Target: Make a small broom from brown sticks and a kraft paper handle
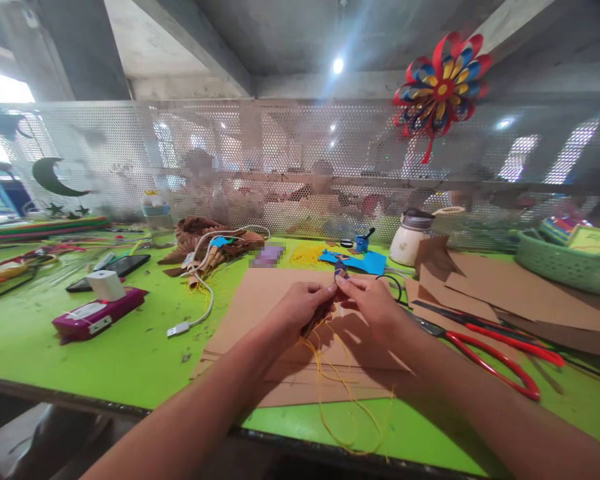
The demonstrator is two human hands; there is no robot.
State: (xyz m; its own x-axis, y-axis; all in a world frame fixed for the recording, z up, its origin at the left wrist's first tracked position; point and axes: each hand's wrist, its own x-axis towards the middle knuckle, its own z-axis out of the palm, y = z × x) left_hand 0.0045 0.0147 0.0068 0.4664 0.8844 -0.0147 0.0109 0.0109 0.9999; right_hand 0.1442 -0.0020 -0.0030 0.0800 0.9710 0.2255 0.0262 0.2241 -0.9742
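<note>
My left hand [307, 303] and my right hand [367, 300] meet over a stack of brown card sheets [270, 293]. Both are closed, thumbs side by side, on a small dark blue and brown paper piece [341, 268] whose top pokes up above the thumbs. Its lower part is mostly hidden by my fingers. Loose yellow string [347, 387] hangs from beneath the hands and curls over the card down to the green table. Red-handled scissors [480, 353] lie to the right of my right forearm.
Left on the green table [170, 367] are a purple power strip [100, 313], a white USB cable [179, 329] and a brown paper bundle [200, 237]. Behind stand a white bottle [409, 240] and blue paper [370, 262]. A green basket [565, 267] is far right; perforated metal screen [280, 153] beyond.
</note>
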